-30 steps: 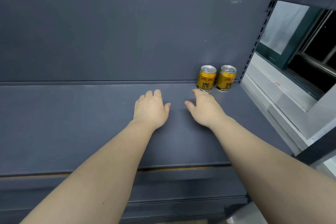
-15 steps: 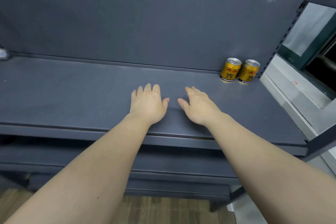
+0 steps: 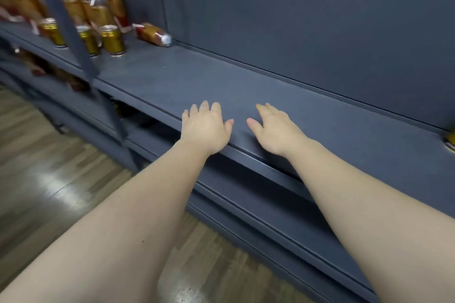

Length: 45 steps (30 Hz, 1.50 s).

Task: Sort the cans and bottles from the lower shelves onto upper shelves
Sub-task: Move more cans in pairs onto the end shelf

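My left hand (image 3: 206, 128) and my right hand (image 3: 275, 128) hover palm down over the front edge of a dark grey shelf (image 3: 246, 86), fingers spread, holding nothing. Far to the left on the same shelf stand gold cans (image 3: 112, 40) in front of several upright amber bottles (image 3: 97, 7). One bottle (image 3: 152, 34) lies on its side just right of them. A sliver of another gold can (image 3: 451, 140) shows at the right frame edge. The picture is blurred on the left.
A dark upright post (image 3: 73, 32) crosses in front of the cans and bottles. Lower shelves (image 3: 258, 204) run beneath, with dim reddish items (image 3: 37, 66) at far left. Wooden floor (image 3: 49, 167) lies below. A grey back panel (image 3: 295, 19) closes the shelf.
The view has swung to the left: the two gold cans slid to the right edge, and the bottles and cans at the left came into sight. Both hands stay empty and drew back toward the shelf's front edge.
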### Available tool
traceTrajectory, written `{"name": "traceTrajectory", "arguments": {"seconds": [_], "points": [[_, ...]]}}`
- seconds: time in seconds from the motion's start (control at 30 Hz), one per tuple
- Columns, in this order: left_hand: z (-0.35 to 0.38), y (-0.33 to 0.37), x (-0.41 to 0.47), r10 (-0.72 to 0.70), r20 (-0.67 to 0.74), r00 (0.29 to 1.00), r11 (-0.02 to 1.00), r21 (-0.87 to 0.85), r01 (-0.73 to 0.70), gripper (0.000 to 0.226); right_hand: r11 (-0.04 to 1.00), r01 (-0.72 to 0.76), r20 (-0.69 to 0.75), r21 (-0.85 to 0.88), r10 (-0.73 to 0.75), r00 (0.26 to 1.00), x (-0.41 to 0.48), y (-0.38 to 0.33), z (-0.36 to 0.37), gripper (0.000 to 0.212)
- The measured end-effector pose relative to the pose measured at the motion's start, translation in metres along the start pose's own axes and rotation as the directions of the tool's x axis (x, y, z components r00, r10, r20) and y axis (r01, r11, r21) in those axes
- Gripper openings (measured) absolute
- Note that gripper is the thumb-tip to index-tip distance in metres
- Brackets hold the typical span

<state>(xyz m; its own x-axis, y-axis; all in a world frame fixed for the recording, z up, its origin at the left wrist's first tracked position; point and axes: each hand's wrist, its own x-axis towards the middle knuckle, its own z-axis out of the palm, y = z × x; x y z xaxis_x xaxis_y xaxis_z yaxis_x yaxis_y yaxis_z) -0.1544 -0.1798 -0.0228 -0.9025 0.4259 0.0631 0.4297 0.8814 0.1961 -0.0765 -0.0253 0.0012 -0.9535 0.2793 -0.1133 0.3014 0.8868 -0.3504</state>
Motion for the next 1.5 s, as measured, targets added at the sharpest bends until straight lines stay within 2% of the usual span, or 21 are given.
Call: {"name": "traceTrajectory", "arguments": {"seconds": [0.17, 0.37, 0.6, 1.17, 1.5], "points": [[-0.016, -0.060, -0.020, -0.170, -0.064, 0.983, 0.985, 0.022, 0.172, 0.048, 0.980, 0.199, 0.066, -0.016, -0.197, 0.978, 0.025, -0.059, 0.016, 0.064], [-0.032, -0.129, -0.060, -0.373, -0.109, 0.922, 0.924, 0.044, 0.379, 0.044, 0.916, 0.401, 0.143, -0.021, -0.394, 0.908, 0.039, -0.130, 0.043, 0.063], [-0.041, -0.201, -0.085, -0.492, -0.131, 0.861, 0.865, 0.042, 0.500, 0.045, 0.841, 0.540, 0.192, -0.039, -0.524, 0.830, 0.046, -0.205, 0.078, 0.062], [-0.073, -0.398, -0.058, -0.489, -0.119, 0.864, 0.872, -0.026, 0.489, 0.047, 0.845, 0.530, 0.237, -0.065, -0.503, 0.831, 0.107, -0.393, 0.153, 0.065], [-0.076, -0.488, -0.044, -0.544, -0.094, 0.834, 0.839, -0.041, 0.543, 0.051, 0.814, 0.577, 0.299, -0.066, -0.536, 0.790, 0.148, -0.481, 0.186, 0.064]]}}
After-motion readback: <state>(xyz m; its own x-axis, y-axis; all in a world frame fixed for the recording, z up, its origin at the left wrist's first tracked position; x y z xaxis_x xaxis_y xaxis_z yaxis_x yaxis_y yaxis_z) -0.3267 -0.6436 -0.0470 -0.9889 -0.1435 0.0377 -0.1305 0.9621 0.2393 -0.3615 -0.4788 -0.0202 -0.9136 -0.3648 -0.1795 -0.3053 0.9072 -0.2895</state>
